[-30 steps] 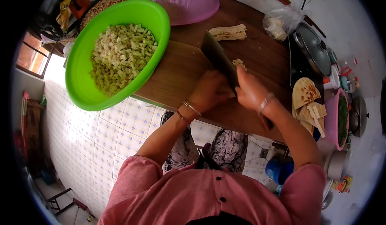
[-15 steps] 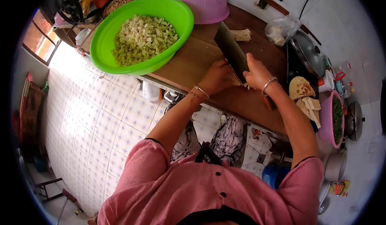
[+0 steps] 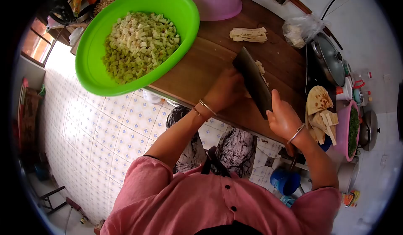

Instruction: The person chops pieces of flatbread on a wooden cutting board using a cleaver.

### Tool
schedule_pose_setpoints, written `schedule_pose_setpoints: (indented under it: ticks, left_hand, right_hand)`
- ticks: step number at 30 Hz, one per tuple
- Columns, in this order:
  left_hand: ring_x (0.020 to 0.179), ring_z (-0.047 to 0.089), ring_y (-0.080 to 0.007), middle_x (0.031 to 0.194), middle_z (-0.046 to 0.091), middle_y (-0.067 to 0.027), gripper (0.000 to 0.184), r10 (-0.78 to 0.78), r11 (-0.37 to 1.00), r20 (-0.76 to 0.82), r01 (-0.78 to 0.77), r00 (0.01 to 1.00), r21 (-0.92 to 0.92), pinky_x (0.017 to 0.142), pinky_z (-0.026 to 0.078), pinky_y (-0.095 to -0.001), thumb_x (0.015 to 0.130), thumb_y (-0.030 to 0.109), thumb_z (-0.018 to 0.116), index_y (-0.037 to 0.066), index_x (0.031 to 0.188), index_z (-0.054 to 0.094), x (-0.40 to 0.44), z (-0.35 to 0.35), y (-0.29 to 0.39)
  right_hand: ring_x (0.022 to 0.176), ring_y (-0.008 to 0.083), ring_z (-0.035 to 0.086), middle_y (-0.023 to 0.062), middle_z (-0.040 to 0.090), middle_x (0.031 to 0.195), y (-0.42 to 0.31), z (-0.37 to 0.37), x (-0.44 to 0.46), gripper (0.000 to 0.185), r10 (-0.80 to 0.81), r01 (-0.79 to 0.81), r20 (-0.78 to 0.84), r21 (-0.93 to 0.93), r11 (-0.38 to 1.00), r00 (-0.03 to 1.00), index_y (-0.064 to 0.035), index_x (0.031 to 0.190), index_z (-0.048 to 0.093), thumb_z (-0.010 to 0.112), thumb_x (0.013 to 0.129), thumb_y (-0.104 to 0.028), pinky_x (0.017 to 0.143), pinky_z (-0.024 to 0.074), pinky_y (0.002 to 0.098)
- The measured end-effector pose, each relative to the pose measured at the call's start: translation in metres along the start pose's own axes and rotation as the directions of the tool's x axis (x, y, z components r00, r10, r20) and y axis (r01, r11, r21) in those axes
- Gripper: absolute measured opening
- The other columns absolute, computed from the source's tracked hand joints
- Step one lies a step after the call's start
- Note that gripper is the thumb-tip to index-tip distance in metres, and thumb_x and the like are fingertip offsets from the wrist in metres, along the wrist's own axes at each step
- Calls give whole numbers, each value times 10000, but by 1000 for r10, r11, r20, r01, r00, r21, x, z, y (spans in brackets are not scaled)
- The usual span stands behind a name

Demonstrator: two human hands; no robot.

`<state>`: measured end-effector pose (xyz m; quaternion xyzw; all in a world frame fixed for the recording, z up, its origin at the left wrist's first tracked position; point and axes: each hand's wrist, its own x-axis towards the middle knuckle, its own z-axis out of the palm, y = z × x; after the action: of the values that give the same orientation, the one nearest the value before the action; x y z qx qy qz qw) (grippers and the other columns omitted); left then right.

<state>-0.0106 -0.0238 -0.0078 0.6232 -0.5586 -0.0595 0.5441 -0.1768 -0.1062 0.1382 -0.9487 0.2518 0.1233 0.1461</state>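
Observation:
My right hand (image 3: 285, 116) grips a cleaver (image 3: 254, 82), its broad dark blade slanting up and left over the wooden board. Just left of the blade, my left hand (image 3: 228, 86) rests with its fingers curled down on the board. A pale bit of flatbread strip peeks out beside it; most of what it holds is hidden. Small cut pieces (image 3: 260, 70) lie against the blade's far side. Farther back on the board is a stack of flatbread strips (image 3: 247, 34). The large green basin (image 3: 189, 33) on the left holds diced pale-green vegetable and whitish cubes.
An upturned pink basket (image 3: 210, 2) sits behind the board. To the right are a plastic bag (image 3: 297, 32), a pan with a glass lid (image 3: 329, 61), folded flatbread (image 3: 320, 98) with cut pieces, and a pink basin (image 3: 343, 136) of chopped greens. A blue bucket (image 3: 285, 181) stands below.
The cleaver and my right hand have moved down and right in view, uncovering the flatbread strips at the back. The view itself has shifted, and the green basin appears larger.

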Motion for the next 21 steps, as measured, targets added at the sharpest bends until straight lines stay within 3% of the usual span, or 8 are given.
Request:
schedule_pose_setpoints:
  ticks: [4, 8, 11, 14, 16, 21]
  left_hand:
    - [1011, 486, -376, 1033, 533, -176, 305, -95, 995, 60, 95, 994, 5, 879, 422, -431, 650, 120, 696, 33, 917, 578, 2, 1, -2]
    - [1009, 486, -378, 1039, 535, -180, 313, -96, 995, 77, 95, 992, 7, 876, 424, -432, 660, 133, 695, 30, 933, 582, 3, -4, 10]
    - [995, 491, -371, 1028, 543, -171, 318, -137, 986, 78, 128, 988, 105, 871, 425, -431, 665, 150, 702, 33, 937, 585, 0, -4, 14]
    - [973, 496, -362, 990, 546, -155, 323, -36, 983, 64, 24, 997, 184, 857, 426, -425, 652, 147, 720, 39, 925, 585, -2, 0, -1]
    - [949, 500, -352, 930, 542, -138, 338, -52, 998, 92, 54, 994, -17, 840, 428, -407, 634, 142, 745, 45, 911, 577, 4, -9, 11]
    - [949, 491, -331, 970, 514, -131, 377, 39, 999, -23, -38, 999, 33, 825, 429, -383, 602, 136, 776, 67, 905, 563, -6, -6, 5]
  right_hand:
    - [737, 464, 574, 285, 585, 726, 1, 3, 24, 313, -61, 61, -20, 34, 998, 998, 42, 1027, 341, 526, 783, -21, 663, 448, 533]
    - [752, 463, 573, 292, 584, 752, 3, 24, 62, 278, -39, 44, -82, 63, 997, 996, 41, 985, 362, 520, 760, 2, 671, 448, 528]
    - [784, 468, 575, 301, 586, 793, 9, 39, 117, 269, -327, 360, -297, 62, 931, 897, 41, 965, 373, 520, 743, 10, 691, 458, 512]
    - [822, 473, 577, 305, 588, 808, 0, 30, 134, 291, -274, 281, -200, 8, 960, 941, 41, 973, 367, 533, 736, 7, 721, 462, 503]
    - [860, 473, 575, 303, 593, 831, 7, 20, 133, 338, -198, 218, -135, 153, 964, 971, 38, 1013, 366, 562, 742, -22, 758, 459, 503]
    - [888, 473, 566, 293, 596, 867, -6, -5, 91, 391, -158, 173, -199, 60, 983, 967, 25, 1076, 361, 581, 768, -69, 781, 450, 508]
